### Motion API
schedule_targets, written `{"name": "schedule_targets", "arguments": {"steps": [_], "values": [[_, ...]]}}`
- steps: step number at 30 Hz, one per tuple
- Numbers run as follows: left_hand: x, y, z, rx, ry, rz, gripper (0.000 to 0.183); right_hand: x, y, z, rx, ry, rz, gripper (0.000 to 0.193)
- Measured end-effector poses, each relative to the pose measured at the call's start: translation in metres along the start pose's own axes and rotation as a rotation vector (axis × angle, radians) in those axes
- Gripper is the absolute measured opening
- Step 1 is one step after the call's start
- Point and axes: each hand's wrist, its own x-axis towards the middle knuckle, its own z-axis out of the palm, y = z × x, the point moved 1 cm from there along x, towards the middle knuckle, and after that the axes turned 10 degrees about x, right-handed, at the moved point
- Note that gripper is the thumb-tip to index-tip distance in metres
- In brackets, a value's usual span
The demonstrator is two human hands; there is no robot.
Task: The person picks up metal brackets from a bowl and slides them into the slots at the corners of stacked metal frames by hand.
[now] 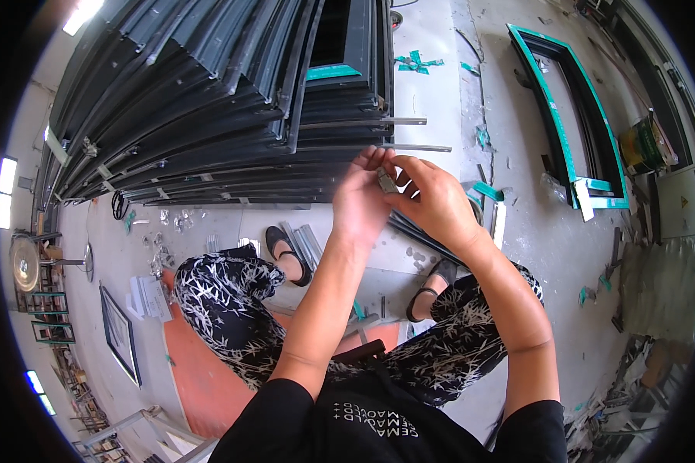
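Observation:
My left hand [361, 193] and my right hand [437, 197] meet in front of me, just before a stack of dark metal frames. Between them is a small grey metal piece [387, 180], whose exact kind is too small to tell. My right thumb and fingers close on it. The left hand is cupped palm up, slightly blurred, its fingers curled in against the right fingertips; what lies inside that curl is hidden. Just beyond the fingertips, a thin metal strip [425, 147] sticks out to the right from the stack [232, 150]. Above it a second strip [406, 121] juts out.
A dark frame with green tape [561, 123] lies on the floor at the right, near a round tin [647, 145]. Torn green tape [417, 62] litters the floor. Metal profiles [301, 243] lie by my left foot. A pedestal fan [26, 264] stands far left.

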Motion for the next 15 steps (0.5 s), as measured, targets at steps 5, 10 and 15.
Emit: {"name": "schedule_targets", "arguments": {"steps": [5,10,15], "values": [[0.005,-0.011,0.011,0.083,0.063,0.094,0.037,-0.002,0.014,-0.008,0.119,0.035,0.097,0.048],[0.017,-0.022,0.020,0.293,0.018,0.136,0.025,0.006,0.042,-0.021,0.163,0.204,0.123,0.022],[0.029,-0.031,0.025,0.515,0.188,-0.020,0.019,0.016,0.048,-0.038,-0.061,0.298,0.002,0.021]]}}
